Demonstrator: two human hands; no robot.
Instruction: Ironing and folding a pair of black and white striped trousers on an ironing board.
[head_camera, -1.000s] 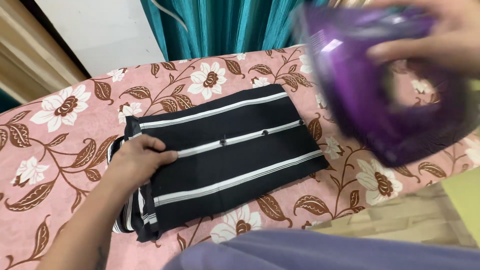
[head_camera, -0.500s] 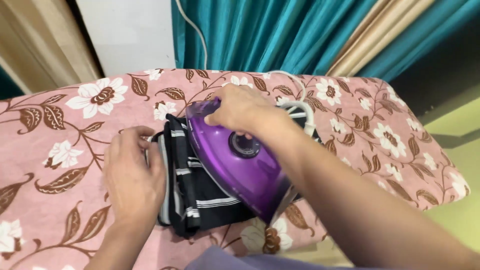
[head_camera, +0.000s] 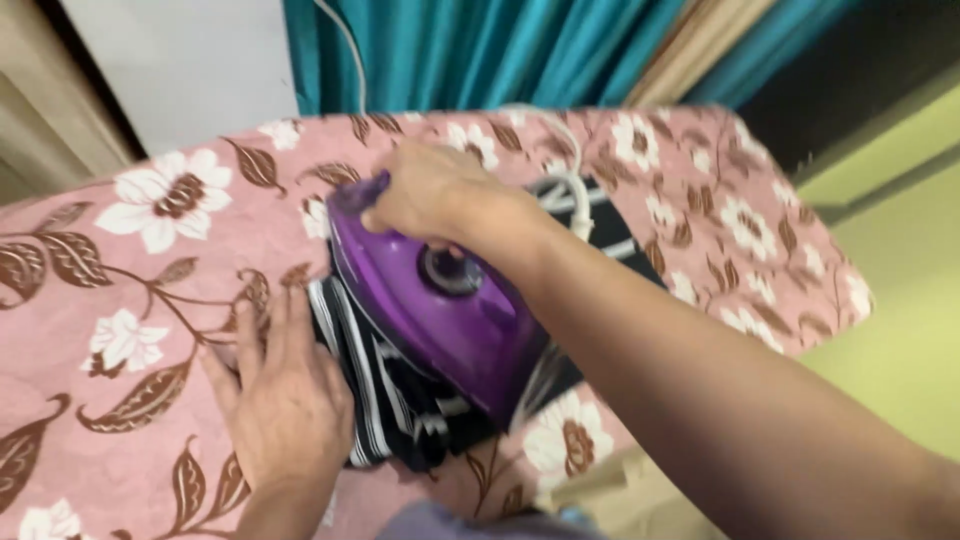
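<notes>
Iron (head_camera: 440, 320) gripped by right hand (head_camera: 435, 195) hides striped cloth (head_camera: 375, 385); left hand (head_camera: 285, 395) lies flat.

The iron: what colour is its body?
Purple, with a dark dial on top; the iron shows clearly in the head view, gripped by the right hand.

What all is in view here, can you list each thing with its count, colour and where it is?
Iron: one, purple, on the garment at the middle of the board.
Garment: one, black with white stripes, folded, under the iron.
Cord: one, white, running from behind the iron toward the curtain.
Board cover: one, pink with white flowers and brown leaves, across the frame.
Curtain: one, teal, behind the board.
Wall: white, upper left.
Left hand: flat, pressing the left edge of the garment.
Right hand: closed around the iron's handle.
</notes>
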